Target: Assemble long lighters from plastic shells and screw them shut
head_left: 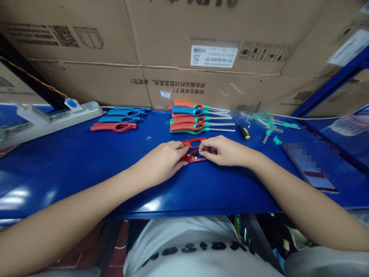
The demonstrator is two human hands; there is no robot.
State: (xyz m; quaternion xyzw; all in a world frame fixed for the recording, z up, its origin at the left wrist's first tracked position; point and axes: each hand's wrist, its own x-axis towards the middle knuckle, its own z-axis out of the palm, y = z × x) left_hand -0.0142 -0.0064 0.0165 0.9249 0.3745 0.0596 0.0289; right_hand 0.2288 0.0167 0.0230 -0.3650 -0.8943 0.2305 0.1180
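Note:
A red plastic lighter shell [193, 144] lies open on the blue table [86, 161] between my hands. My left hand [163, 159] rests on the shell's left end, fingers curled and pressing it down. My right hand [221, 151] pinches at the shell's right side, fingertips closed over a small part that I cannot make out. Just beyond lies a row of assembled long-nozzle lighters [198, 119] in orange, blue, red and green with metal tubes pointing right.
Several empty handle shells [121, 118], blue and one red, lie at the back left beside a white power strip [54, 119]. A yellow-handled screwdriver [243, 131], teal parts [269, 124] and a phone [309, 165] lie at the right. Cardboard boxes [184, 54] wall the back.

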